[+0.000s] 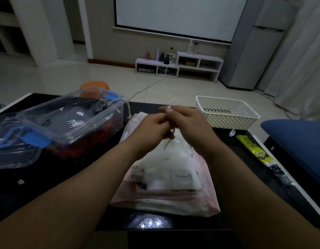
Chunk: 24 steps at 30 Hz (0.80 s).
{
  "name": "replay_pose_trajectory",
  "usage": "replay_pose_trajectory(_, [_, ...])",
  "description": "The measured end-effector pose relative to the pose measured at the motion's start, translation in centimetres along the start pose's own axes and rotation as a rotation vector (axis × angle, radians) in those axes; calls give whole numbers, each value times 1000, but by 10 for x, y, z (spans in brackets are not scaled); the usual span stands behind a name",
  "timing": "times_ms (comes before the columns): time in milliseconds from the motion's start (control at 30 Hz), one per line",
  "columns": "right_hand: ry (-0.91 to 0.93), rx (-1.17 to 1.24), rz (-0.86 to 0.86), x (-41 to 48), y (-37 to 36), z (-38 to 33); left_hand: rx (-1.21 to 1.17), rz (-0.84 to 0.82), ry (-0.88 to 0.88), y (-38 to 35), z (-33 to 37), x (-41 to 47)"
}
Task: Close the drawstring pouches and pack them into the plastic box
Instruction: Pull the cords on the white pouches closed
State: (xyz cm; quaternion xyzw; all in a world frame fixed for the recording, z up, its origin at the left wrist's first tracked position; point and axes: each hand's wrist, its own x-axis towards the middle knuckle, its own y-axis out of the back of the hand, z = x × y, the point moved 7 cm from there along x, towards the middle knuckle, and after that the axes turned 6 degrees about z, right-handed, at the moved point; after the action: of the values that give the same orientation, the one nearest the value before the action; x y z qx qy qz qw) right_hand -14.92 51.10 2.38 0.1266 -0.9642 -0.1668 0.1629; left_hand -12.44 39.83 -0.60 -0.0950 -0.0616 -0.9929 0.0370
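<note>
Drawstring pouch [166,178], one of them, pink and white, lies flat on the dark counter [74,177] right under the hands. The left hand [152,126] and right hand [188,123] meet over its far end. Both pinch a thin cord [171,105] with curled fingers, and the white tip pokes up between them.

Left of the pouch, past a narrow strip of bare counter, sits one clear plastic box [120,114], open. Inside it is one grey printed pouch [71,117], with a cord hanging over the rim nearest the pink one. The box's one lid [13,155] lies further left.

Beyond the pouch to the right is one white basket [227,121]. Right of the pouch, a wider dark gap, then one yellow packet [254,150] along the counter's white edge. The pouch's near end almost reaches the counter's front edge.
</note>
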Motion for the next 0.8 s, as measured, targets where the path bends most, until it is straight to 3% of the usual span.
replay_pose_trajectory(100, [-163,166,-12,4,3,24,-74,14,43,7,-1,7])
replay_pose_trajectory(267, [-164,-149,-218,-4,-8,66,-282,65,123,26,-2,16])
replay_pose_trajectory(433, [-190,-43,-256,-11,-25,72,-461,142,216,37,-17,21])
replay_pose_trajectory(633, [-251,90,-216,-10,-35,71,-401,246,263,46,-33,21])
replay_pose_trajectory(800, [-396,68,-123,-9,-20,84,-238,510,315,74,-46,22])
